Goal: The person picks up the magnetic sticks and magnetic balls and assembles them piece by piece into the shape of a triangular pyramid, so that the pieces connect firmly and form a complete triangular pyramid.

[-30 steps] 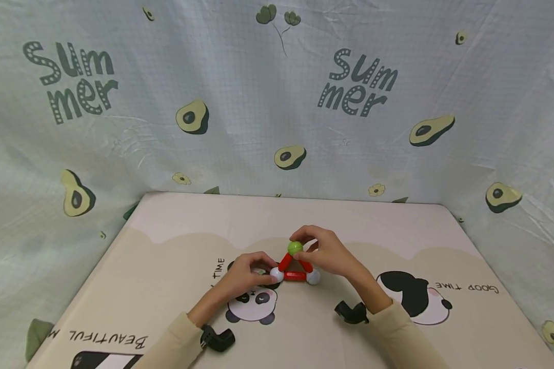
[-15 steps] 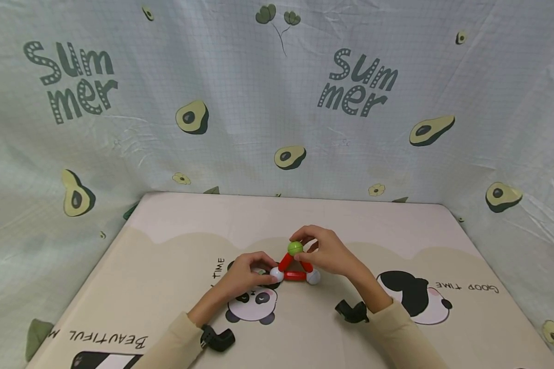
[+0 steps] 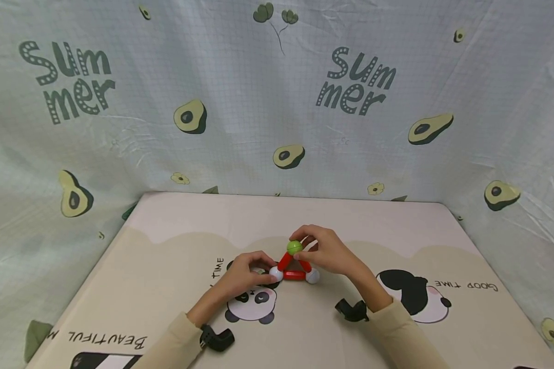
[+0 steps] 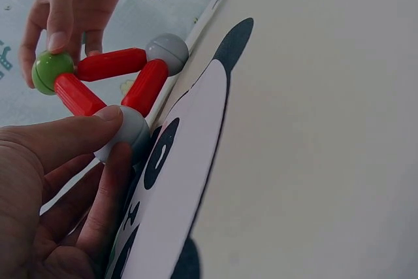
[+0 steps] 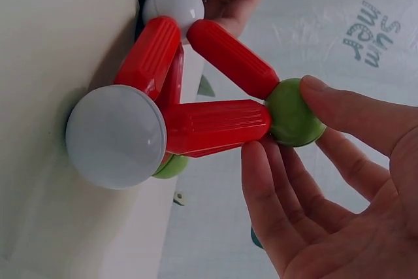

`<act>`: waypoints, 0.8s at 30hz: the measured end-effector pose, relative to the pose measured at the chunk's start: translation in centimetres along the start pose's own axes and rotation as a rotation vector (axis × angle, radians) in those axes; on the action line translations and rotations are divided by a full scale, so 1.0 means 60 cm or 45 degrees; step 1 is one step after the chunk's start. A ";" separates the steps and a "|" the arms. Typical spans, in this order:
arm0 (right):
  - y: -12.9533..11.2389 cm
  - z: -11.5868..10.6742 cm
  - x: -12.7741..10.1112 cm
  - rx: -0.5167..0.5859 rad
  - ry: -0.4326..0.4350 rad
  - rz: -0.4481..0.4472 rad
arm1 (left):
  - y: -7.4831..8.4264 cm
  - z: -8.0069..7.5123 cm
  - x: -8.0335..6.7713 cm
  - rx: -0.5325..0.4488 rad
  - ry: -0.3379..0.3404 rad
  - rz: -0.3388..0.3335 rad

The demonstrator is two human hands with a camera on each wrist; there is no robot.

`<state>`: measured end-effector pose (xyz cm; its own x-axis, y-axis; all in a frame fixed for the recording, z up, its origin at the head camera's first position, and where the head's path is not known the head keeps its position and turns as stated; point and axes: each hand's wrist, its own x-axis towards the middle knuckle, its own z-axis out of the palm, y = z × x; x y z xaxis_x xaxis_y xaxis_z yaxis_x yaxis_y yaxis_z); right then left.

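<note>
Green ball [image 3: 294, 247] atop the red-rod triangle [image 3: 294, 266] is pinched by my right hand [image 3: 325, 251], my left hand [image 3: 244, 275] pinching the near-left white ball [image 3: 275, 274].

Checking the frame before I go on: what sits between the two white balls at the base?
A red rod joins the left white ball and the right white ball, lying along the mat; clearest in the head view.

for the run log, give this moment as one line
left hand pinches white ball | right hand pinches green ball | red sticks triangle upright
</note>
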<state>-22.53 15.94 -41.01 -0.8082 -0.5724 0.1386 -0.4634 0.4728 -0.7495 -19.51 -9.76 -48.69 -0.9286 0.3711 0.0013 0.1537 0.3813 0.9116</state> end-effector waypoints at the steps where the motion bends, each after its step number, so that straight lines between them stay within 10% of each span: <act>1: 0.000 0.000 0.000 0.002 -0.002 0.002 | 0.000 0.000 0.000 -0.003 0.001 0.002; 24: 0.003 -0.009 -0.001 0.016 -0.099 0.022 | -0.003 -0.001 0.001 -0.017 -0.011 0.037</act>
<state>-22.77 16.44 -40.81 -0.7849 -0.6151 0.0753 -0.4447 0.4745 -0.7597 -19.63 -9.83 -48.83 -0.9208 0.3892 0.0247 0.1763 0.3589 0.9166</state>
